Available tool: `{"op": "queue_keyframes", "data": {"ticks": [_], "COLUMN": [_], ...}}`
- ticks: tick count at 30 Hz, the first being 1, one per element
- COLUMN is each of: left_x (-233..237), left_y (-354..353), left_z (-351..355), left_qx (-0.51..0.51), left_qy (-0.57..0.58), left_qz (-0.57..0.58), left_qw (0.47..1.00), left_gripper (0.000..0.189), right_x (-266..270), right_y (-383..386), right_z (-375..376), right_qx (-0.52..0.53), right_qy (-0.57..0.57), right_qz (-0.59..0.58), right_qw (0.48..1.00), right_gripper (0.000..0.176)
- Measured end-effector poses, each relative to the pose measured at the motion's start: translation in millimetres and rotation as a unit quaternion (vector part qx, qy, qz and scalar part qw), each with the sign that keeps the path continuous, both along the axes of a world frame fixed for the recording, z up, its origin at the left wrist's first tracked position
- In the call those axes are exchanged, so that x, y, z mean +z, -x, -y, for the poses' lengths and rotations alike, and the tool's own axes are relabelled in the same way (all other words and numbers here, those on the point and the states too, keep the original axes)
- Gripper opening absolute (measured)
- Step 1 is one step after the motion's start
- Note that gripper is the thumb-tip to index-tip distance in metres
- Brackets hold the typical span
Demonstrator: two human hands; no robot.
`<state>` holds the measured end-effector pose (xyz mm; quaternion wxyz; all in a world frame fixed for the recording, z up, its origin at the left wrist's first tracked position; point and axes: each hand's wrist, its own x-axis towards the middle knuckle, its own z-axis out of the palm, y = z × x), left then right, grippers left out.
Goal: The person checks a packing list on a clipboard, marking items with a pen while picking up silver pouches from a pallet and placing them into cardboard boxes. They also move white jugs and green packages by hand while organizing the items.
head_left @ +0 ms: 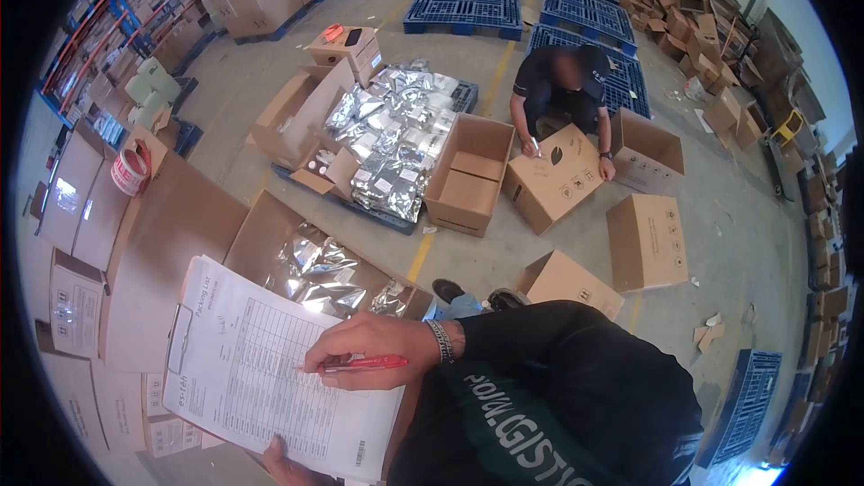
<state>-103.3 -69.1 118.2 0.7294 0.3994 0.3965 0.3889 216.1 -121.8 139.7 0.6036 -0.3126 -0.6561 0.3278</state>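
Above an open carton (256, 220) of silver pouches (315, 261), the packing list (261, 378) lies on a clipboard (180, 338). The left hand (292, 466) grips the clipboard's near edge, thumb on top. The right hand (373, 342) pinches a red pen (378, 363) between curled fingers, its tip end over the printed rows. Beyond, a crouching person (562, 85) holds a closed box (551, 184), tilted on the floor (585, 234), beside another open carton (468, 171).
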Motion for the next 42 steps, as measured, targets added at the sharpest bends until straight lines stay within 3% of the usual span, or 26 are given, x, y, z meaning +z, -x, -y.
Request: {"op": "queue_keyframes", "data": {"ticks": [11,14,15,16,22,31,34,40,42], "left_x": [14,-10,-8,-16,21,19,16,20,12], "left_y": [-19,0,-5,5,-32,-28,-27,-31,-24], "left_z": [9,4,7,8,11,13,14,13,16], "left_qx": [0.031,0.053,0.070,0.160,0.130,0.093,0.099,0.115,0.166], "left_qy": [-0.044,-0.005,-0.094,-0.051,-0.098,-0.067,-0.068,-0.067,-0.074], "left_qz": [0.007,0.039,-0.045,-0.125,-0.035,0.018,0.052,0.056,0.001], "left_qw": [0.999,0.998,0.992,0.978,0.986,0.993,0.991,0.989,0.983], "left_gripper": [0.075,0.075,0.072,0.068,0.066,0.061,0.051,0.051,0.050], "right_x": [7,5,3,5,12,10,11,15,17], "right_y": [-1,-3,-1,0,4,5,6,6,6], "right_z": [4,3,0,-1,-1,-6,-7,-6,-7], "right_qx": [-0.012,-0.035,-0.026,-0.026,-0.032,-0.007,-0.013,-0.015,-0.003], "right_qy": [0.041,0.039,0.036,0.048,0.081,0.105,0.094,0.093,0.089], "right_qz": [0.005,0.028,0.033,0.049,0.071,0.068,0.072,0.079,0.089], "right_qw": [0.999,0.998,0.998,0.997,0.994,0.992,0.993,0.992,0.992], "right_gripper": [0.025,0.025,0.025,0.025,0.028,0.026,0.026,0.027,0.027]}}
